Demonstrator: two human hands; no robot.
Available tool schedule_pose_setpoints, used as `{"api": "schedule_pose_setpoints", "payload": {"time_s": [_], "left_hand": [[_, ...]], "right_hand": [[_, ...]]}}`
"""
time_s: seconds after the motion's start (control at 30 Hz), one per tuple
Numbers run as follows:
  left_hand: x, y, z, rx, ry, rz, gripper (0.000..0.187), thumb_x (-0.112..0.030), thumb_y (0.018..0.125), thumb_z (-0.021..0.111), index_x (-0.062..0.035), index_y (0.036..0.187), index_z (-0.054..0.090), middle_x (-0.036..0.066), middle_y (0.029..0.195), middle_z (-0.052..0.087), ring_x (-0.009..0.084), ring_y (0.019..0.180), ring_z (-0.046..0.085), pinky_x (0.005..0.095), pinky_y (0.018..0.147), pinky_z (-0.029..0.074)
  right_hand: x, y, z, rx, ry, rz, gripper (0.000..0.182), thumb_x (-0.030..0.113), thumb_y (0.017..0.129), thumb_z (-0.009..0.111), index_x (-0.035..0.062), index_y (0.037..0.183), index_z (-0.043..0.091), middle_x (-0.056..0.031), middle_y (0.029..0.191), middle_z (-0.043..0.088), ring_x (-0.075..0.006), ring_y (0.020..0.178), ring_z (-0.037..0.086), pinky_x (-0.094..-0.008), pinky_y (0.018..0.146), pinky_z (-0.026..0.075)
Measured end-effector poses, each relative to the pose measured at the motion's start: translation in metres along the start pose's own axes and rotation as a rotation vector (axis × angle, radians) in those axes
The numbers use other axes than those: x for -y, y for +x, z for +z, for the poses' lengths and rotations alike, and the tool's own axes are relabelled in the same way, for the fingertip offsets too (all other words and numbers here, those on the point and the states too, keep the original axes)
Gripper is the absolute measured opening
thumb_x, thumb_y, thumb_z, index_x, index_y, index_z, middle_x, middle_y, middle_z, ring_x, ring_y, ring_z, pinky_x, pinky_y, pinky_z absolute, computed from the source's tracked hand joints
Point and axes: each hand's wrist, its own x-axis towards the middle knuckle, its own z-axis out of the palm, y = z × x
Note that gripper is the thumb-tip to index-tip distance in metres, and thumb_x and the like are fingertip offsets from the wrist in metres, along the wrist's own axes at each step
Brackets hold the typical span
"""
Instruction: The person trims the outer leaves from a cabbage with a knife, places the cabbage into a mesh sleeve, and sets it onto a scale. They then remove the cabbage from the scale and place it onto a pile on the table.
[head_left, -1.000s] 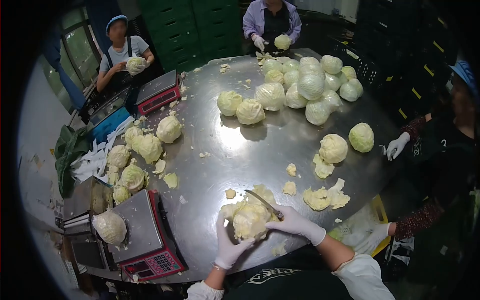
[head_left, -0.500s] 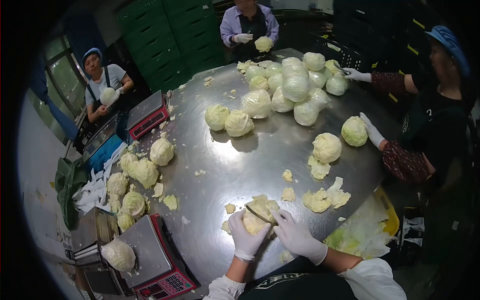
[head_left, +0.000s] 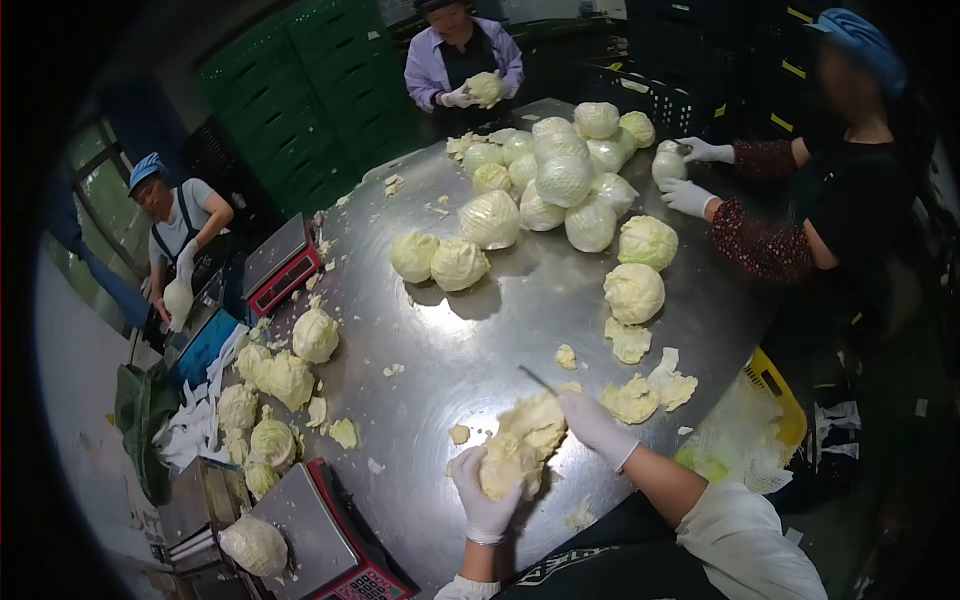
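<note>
My left hand (head_left: 487, 505), in a white glove, is closed around the near side of a pale yellow cabbage (head_left: 508, 465) low over the steel table. A loose, torn outer leaf (head_left: 540, 418) stands out from the cabbage's far side. To the right, my gloved right hand (head_left: 600, 428) is closed on a knife, its thin blade (head_left: 538, 378) pointing up and left past the leaf; the handle is hidden in the fist. Small leaf scraps (head_left: 459, 434) lie by the cabbage.
Wrapped cabbages (head_left: 563, 181) are piled at the table's (head_left: 400, 330) far side; bare ones (head_left: 634, 293) stand at right and left. Two red scales (head_left: 365, 580) (head_left: 283, 270) line the left edge. A yellow basket (head_left: 785, 400) sits at lower right. Three co-workers handle cabbages around the table.
My right hand has swung right and up, lifting the knife off the cabbage. The leaf has spread outward. The co-worker at right has set a bare cabbage down and now handles a wrapped one.
</note>
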Motion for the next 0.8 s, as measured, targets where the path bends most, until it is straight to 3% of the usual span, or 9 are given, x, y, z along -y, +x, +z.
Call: {"api": "schedule_pose_setpoints", "payload": {"time_s": [0.07, 0.1, 0.17, 0.23, 0.33, 0.47, 0.5, 0.63, 0.8], "left_hand": [[0.016, -0.020, -0.026, -0.027, -0.098, -0.064, 0.071, -0.024, 0.072, 0.084, -0.0058, 0.133, 0.052, 0.017, 0.128, 0.051, 0.0336, 0.123, 0.050, 0.0453, 0.110, 0.039], [0.011, -0.027, -0.042, 0.021, -0.330, -0.236, 0.068, -0.023, 0.074, 0.083, -0.0051, 0.133, 0.053, 0.017, 0.131, 0.051, 0.0328, 0.125, 0.050, 0.0453, 0.111, 0.039], [0.016, -0.048, -0.059, 0.022, -0.634, -0.427, 0.069, -0.025, 0.076, 0.085, -0.0027, 0.133, 0.054, 0.016, 0.136, 0.051, 0.0310, 0.128, 0.050, 0.0443, 0.112, 0.038], [0.021, -0.059, -0.052, -0.008, -0.418, -0.398, 0.073, -0.027, 0.075, 0.087, -0.0020, 0.134, 0.053, 0.017, 0.135, 0.052, 0.0317, 0.127, 0.051, 0.0441, 0.112, 0.039], [0.011, -0.057, -0.038, 0.017, -0.129, -0.336, 0.087, -0.035, 0.069, 0.093, -0.0004, 0.137, 0.051, 0.018, 0.133, 0.053, 0.0337, 0.124, 0.053, 0.0438, 0.110, 0.041], [-0.031, -0.032, -0.019, 0.016, -0.181, -0.418, 0.098, -0.043, 0.062, 0.094, 0.0034, 0.136, 0.049, 0.021, 0.128, 0.054, 0.0362, 0.121, 0.054, 0.0439, 0.105, 0.044], [-0.042, -0.025, -0.018, 0.048, 0.001, -0.364, 0.100, -0.045, 0.061, 0.094, 0.0040, 0.135, 0.048, 0.021, 0.127, 0.054, 0.0379, 0.120, 0.054, 0.0448, 0.104, 0.045], [-0.063, -0.012, -0.008, 0.128, 0.321, -0.230, 0.100, -0.047, 0.058, 0.092, 0.0050, 0.131, 0.049, 0.023, 0.122, 0.055, 0.0412, 0.113, 0.056, 0.0475, 0.097, 0.048], [-0.054, -0.016, 0.002, 0.119, 0.378, -0.229, 0.095, -0.046, 0.058, 0.091, 0.0040, 0.128, 0.050, 0.022, 0.119, 0.055, 0.0400, 0.108, 0.056, 0.0481, 0.093, 0.048]], "right_hand": [[-0.022, -0.002, -0.011, -0.094, 0.047, 0.071, 0.041, 0.036, 0.105, 0.039, 0.0068, 0.122, 0.063, -0.0272, 0.110, 0.068, -0.0450, 0.107, 0.063, -0.0520, 0.093, 0.048], [-0.023, -0.002, -0.029, -0.128, 0.037, 0.110, 0.042, 0.037, 0.105, 0.039, 0.0073, 0.124, 0.063, -0.0274, 0.112, 0.068, -0.0442, 0.108, 0.063, -0.0512, 0.093, 0.049], [-0.001, -0.021, -0.069, -0.243, -0.154, -0.032, 0.047, 0.036, 0.102, 0.049, 0.0090, 0.140, 0.053, -0.0258, 0.126, 0.062, -0.0431, 0.106, 0.065, -0.0503, 0.093, 0.050], [0.040, -0.041, -0.094, -0.230, -0.473, 0.073, 0.070, 0.036, 0.096, 0.061, 0.0098, 0.155, 0.034, -0.0227, 0.139, 0.050, -0.0424, 0.103, 0.066, -0.0500, 0.091, 0.052], [0.096, -0.072, -0.095, -0.165, -0.411, 0.096, 0.082, 0.029, 0.087, 0.072, 0.0071, 0.154, 0.030, -0.0231, 0.147, 0.041, -0.0444, 0.109, 0.063, -0.0508, 0.087, 0.054], [0.099, -0.110, -0.062, 0.253, -0.240, -0.218, 0.076, 0.036, 0.097, 0.058, 0.0044, 0.156, 0.024, -0.0276, 0.142, 0.045, -0.0462, 0.110, 0.062, -0.0524, 0.094, 0.050], [0.106, -0.119, -0.057, 0.396, -0.177, -0.235, 0.074, 0.038, 0.100, 0.054, 0.0038, 0.157, 0.022, -0.0276, 0.141, 0.046, -0.0466, 0.111, 0.062, -0.0543, 0.095, 0.049], [0.117, -0.140, -0.044, 0.478, -0.199, -0.348, 0.065, 0.032, 0.104, 0.046, 0.0048, 0.158, 0.023, -0.0286, 0.153, 0.037, -0.0466, 0.115, 0.062, -0.0528, 0.095, 0.051], [0.115, -0.143, -0.030, 0.386, -0.222, -0.364, 0.056, 0.033, 0.105, 0.045, 0.0056, 0.152, 0.035, -0.0208, 0.149, 0.045, -0.0412, 0.108, 0.066, -0.0513, 0.090, 0.053]]}}
